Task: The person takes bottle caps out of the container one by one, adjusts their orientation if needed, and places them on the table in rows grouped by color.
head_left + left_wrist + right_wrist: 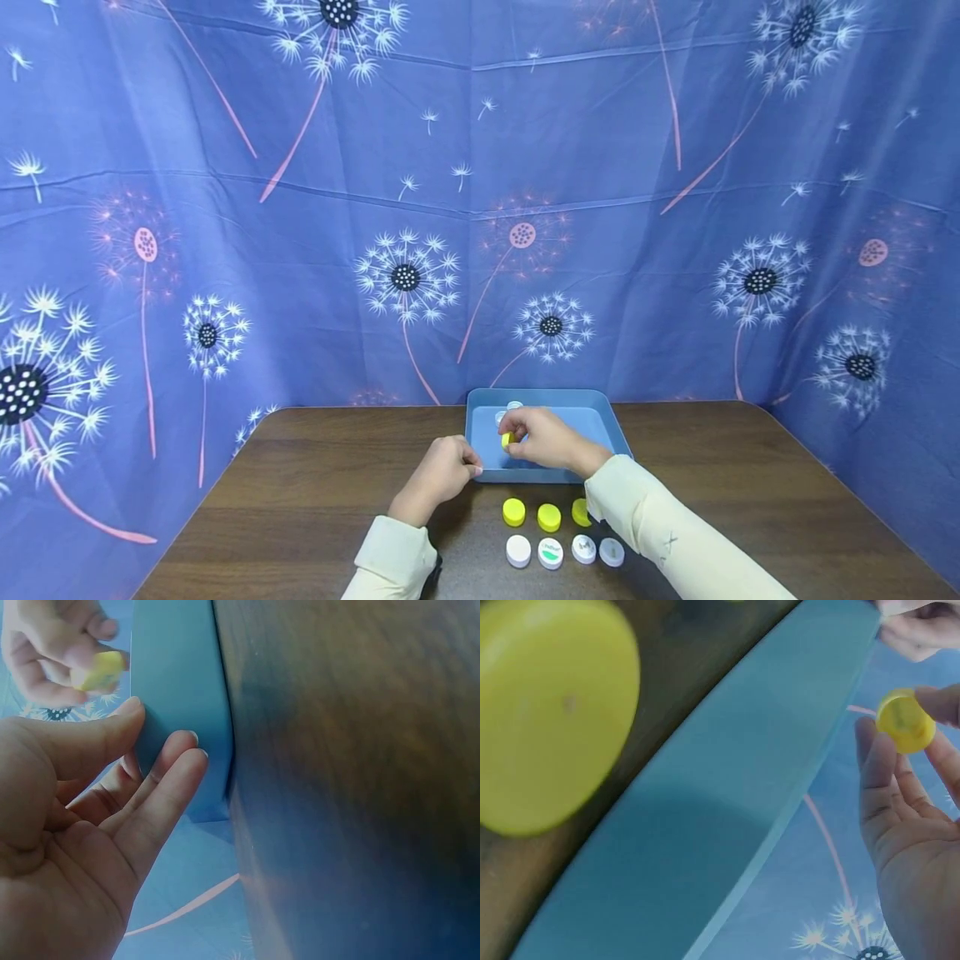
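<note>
My right hand (551, 439) pinches a yellow bottle cap (507, 441) between thumb and fingers, over the blue tray (592, 421). In the right wrist view this cap (905, 722) is tilted, its hollow side facing the camera. At the tray's near left corner, my left hand (444, 471) holds the rim. The left wrist view shows the left thumb (129, 720) at the rim's edge and fingers against the tray's wall (184, 682). Whitish caps (514, 405) lie inside the tray toward the back, partly hidden by the right hand.
Three yellow caps (549, 518) form a row on the brown wooden table (315, 500) before the tray; the right sleeve partly covers one. Nearer stands a row of several white caps (551, 553), some with printing. A blue dandelion-print cloth (465, 125) hangs behind the table.
</note>
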A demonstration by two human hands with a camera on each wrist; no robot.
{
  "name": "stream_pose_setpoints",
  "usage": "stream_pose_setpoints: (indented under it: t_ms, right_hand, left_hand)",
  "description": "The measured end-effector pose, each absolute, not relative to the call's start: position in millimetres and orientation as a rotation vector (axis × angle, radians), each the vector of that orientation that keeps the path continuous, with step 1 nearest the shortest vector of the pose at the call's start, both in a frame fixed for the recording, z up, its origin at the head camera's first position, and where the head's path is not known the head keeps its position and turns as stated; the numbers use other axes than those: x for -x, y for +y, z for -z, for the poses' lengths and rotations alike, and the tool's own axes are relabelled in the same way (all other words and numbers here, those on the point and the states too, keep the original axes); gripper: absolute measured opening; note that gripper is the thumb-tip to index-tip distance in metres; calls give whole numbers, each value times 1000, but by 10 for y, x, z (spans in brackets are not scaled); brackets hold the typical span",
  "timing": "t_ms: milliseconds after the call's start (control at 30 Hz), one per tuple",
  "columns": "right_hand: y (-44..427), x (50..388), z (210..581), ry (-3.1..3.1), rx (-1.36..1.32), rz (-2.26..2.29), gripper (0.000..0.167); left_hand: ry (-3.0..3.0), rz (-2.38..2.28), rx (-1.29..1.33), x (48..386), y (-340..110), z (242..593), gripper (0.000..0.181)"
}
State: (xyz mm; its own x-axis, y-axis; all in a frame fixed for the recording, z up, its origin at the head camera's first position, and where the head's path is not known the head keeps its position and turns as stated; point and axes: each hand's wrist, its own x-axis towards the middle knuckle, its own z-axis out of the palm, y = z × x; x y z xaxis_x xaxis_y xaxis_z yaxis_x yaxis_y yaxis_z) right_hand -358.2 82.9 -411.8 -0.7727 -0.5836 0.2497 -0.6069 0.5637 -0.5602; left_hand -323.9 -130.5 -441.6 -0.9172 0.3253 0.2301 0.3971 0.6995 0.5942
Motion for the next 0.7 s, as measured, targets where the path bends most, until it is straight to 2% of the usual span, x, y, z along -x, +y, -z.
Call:
stream_pose_setpoints:
  t_ms: [433, 700]
  right_hand:
    - [732, 3105, 4080, -2657, -1292, -1241, 20]
    - [579, 3004, 4239, -2708, -1458, -957, 25]
  left_hand:
    - [-2717, 934, 703, 3267, -1324, 4454, 10]
    - [-2687, 903, 741, 3286, -1333, 4476, 11]
